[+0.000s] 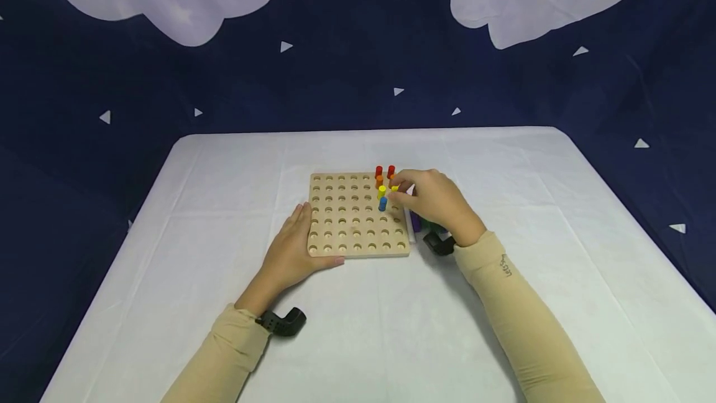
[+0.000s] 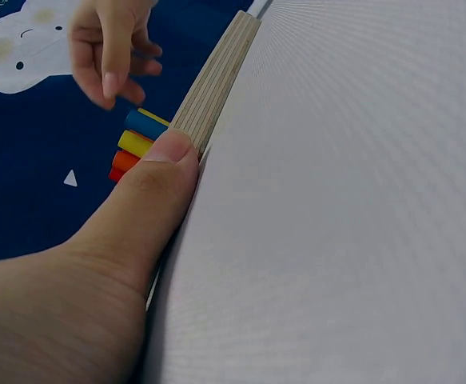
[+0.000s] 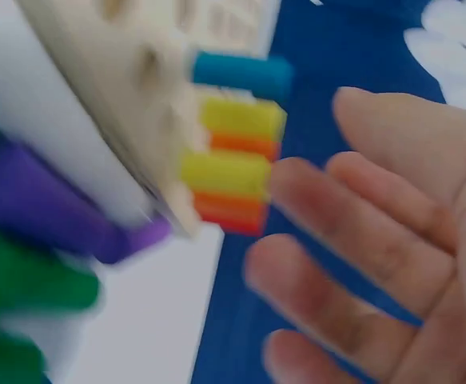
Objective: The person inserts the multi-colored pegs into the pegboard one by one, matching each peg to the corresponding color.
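On the white table (image 1: 224, 328) lies a flat wooden pegboard (image 1: 352, 229). Near its far right corner, red, orange, yellow and blue pegs (image 1: 383, 204) stand upright. Above them hovers the right hand (image 1: 433, 201), fingers loosely apart, holding nothing. Against the board's left edge rests the left hand (image 1: 291, 254), fingers straight.

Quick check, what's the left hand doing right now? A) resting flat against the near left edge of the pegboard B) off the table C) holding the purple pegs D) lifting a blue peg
A: the left hand lies flat on the table with its thumb against the pegboard edge, holding nothing.
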A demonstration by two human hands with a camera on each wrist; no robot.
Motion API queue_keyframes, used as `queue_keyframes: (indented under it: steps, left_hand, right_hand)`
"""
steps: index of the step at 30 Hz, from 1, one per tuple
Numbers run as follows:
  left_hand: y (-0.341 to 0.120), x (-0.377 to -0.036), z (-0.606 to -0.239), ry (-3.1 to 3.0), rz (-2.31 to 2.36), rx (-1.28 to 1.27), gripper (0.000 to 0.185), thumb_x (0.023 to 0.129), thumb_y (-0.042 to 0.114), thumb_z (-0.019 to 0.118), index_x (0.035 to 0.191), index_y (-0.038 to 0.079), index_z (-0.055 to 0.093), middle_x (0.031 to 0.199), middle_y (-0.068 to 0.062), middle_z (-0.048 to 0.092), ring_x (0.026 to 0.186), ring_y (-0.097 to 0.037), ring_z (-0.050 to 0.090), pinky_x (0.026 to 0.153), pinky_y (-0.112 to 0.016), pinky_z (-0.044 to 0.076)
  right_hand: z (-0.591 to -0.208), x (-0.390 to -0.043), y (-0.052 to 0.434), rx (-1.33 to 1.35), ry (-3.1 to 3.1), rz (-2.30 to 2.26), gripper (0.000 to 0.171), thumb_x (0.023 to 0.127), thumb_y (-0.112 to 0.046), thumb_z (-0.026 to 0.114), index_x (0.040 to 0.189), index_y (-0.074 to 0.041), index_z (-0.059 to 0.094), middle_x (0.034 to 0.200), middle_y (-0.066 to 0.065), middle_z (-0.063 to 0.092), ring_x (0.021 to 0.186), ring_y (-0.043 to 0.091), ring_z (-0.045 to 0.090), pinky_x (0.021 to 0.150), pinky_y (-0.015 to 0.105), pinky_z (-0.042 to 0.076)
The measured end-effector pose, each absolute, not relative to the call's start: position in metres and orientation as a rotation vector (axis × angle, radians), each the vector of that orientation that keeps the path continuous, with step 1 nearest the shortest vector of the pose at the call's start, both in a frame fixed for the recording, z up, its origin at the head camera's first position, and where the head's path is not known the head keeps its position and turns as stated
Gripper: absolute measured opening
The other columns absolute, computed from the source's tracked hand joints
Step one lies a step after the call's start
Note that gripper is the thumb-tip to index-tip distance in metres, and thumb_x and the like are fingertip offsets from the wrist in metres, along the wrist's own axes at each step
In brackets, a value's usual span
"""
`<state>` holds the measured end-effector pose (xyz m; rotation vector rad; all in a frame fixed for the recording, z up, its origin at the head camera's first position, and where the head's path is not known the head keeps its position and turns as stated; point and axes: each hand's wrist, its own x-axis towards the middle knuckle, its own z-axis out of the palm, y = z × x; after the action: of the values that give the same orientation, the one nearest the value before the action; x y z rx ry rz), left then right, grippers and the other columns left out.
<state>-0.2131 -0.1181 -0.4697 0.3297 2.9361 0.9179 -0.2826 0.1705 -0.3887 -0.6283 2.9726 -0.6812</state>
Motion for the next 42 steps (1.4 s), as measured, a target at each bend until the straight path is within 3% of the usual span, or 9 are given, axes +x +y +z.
queue_keyframes:
  steps: [9, 20, 27, 31, 42]
  left_hand:
    - [-0.119, -0.213, -0.467, 2.928, 0.929, 0.325, 0.139, 0.063, 0.072, 0.079, 0.158, -0.001, 0.008, 0.166, -0.018, 0.009, 0.155, -0.033, 0.010, 0.125, -0.051, 0.018]
    - [-0.120, -0.212, -0.466, 2.926, 0.921, 0.314, 0.139, 0.063, 0.072, 0.079, 0.158, -0.001, 0.008, 0.167, -0.017, 0.008, 0.155, -0.033, 0.010, 0.125, -0.051, 0.018]
    - [-0.119, -0.213, -0.466, 2.929, 0.915, 0.316, 0.139, 0.064, 0.072, 0.079, 0.158, -0.001, 0.008, 0.166, -0.017, 0.008, 0.155, -0.033, 0.010, 0.125, -0.050, 0.018]
    - [-0.118, -0.213, -0.466, 2.927, 0.918, 0.317, 0.139, 0.063, 0.072, 0.079, 0.158, -0.001, 0.008, 0.166, -0.017, 0.009, 0.155, -0.033, 0.010, 0.125, -0.051, 0.018]
    - [-0.118, -0.213, -0.467, 2.923, 0.908, 0.331, 0.138, 0.065, 0.072, 0.078, 0.158, -0.001, 0.008, 0.166, -0.017, 0.009, 0.156, -0.030, 0.008, 0.126, -0.048, 0.015]
  right_hand:
    - [-0.364, -0.287, 0.212, -0.345, 2.785, -0.471, 0.043, 0.091, -0.034, 0.070, 0.125, -0.008, 0.064, 0.111, 0.011, 0.069, 0.094, 0.026, 0.064, 0.082, 0.043, 0.053]
    - [-0.377, -0.293, 0.225, -0.198, 2.702, -0.308, 0.029, 0.079, -0.029, 0.081, 0.099, -0.010, 0.071, 0.104, 0.009, 0.068, 0.089, 0.025, 0.058, 0.074, 0.036, 0.047]
    - [-0.382, -0.295, 0.225, -0.184, 2.740, -0.259, 0.025, 0.080, -0.029, 0.080, 0.093, -0.010, 0.073, 0.094, 0.007, 0.070, 0.082, 0.024, 0.059, 0.069, 0.035, 0.047]
    - [-0.385, -0.297, 0.226, -0.159, 2.759, -0.255, 0.024, 0.081, -0.028, 0.079, 0.095, -0.009, 0.073, 0.093, 0.008, 0.071, 0.082, 0.024, 0.060, 0.070, 0.038, 0.049]
    - [-0.392, -0.303, 0.233, -0.144, 2.824, -0.353, 0.030, 0.091, -0.022, 0.070, 0.112, -0.001, 0.071, 0.110, 0.017, 0.070, 0.088, 0.027, 0.061, 0.075, 0.041, 0.052]
